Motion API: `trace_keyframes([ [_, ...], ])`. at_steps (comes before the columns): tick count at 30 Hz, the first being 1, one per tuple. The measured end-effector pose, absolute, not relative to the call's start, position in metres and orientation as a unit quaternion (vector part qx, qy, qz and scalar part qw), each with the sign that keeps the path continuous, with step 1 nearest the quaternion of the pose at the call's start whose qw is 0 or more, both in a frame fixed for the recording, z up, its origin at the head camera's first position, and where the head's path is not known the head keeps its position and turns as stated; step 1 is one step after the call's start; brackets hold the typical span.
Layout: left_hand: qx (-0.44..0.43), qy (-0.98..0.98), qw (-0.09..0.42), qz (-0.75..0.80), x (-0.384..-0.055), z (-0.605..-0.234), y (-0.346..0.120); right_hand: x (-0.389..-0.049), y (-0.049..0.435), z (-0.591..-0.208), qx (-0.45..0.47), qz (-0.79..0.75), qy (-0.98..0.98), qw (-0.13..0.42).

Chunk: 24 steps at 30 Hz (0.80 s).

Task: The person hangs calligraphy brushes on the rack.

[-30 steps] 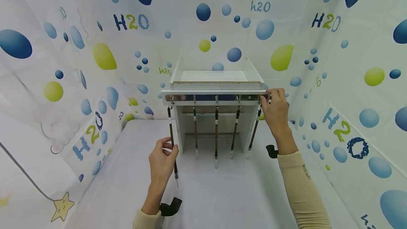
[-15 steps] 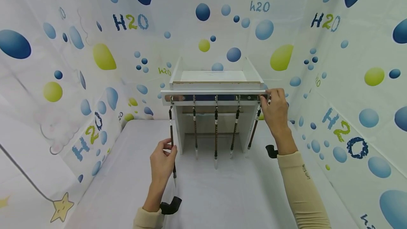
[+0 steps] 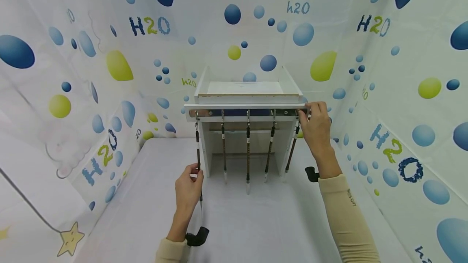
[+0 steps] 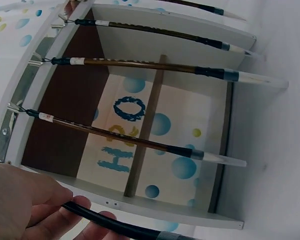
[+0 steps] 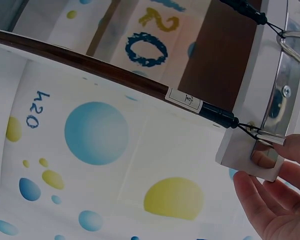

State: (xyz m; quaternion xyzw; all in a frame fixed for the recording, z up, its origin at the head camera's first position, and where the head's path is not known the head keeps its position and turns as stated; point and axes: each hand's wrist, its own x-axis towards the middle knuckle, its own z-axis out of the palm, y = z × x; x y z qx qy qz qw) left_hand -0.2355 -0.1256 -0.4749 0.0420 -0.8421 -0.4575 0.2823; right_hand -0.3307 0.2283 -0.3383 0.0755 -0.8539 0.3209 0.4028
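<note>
A white wooden stand holds a board with a shiny metal hook rail (image 3: 261,113) on its front. Several Chinese calligraphy brushes with brown handles, dark ends and pale tips hang tip-down from the hooks by loops, including a middle brush (image 3: 248,153). My left hand (image 3: 187,190) pinches the leftmost brush (image 3: 198,143) between thumb and fingers at its lower half; its loop reaches up to the leftmost hook. My right hand (image 3: 317,129) holds the rail board's right end, thumb in front by the last hook (image 5: 271,138). The rightmost brush (image 5: 115,70) hangs beside it.
An open white box-like top (image 3: 248,88) rises behind the rail. The stand's side panels (image 3: 287,147) frame an open recess. White cloth (image 3: 234,222) covers the table, and a bubble-printed sheet (image 3: 208,7) surrounds it. Black wrist mounts (image 3: 197,236) sit on both wrists.
My left hand has lowered slightly, and the leftmost brush now hangs straighter, with its upper end a little lower beneath the hook. The right hand stays in place on the board.
</note>
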Motion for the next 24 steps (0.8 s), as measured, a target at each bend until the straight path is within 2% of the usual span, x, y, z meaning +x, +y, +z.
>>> trace_keyframes([
  [24,0.024,-0.854,0.276,-0.44,-0.287,-0.488,-0.136,-0.33,0.228,-0.339,0.081,0.319,-0.851,0.408],
])
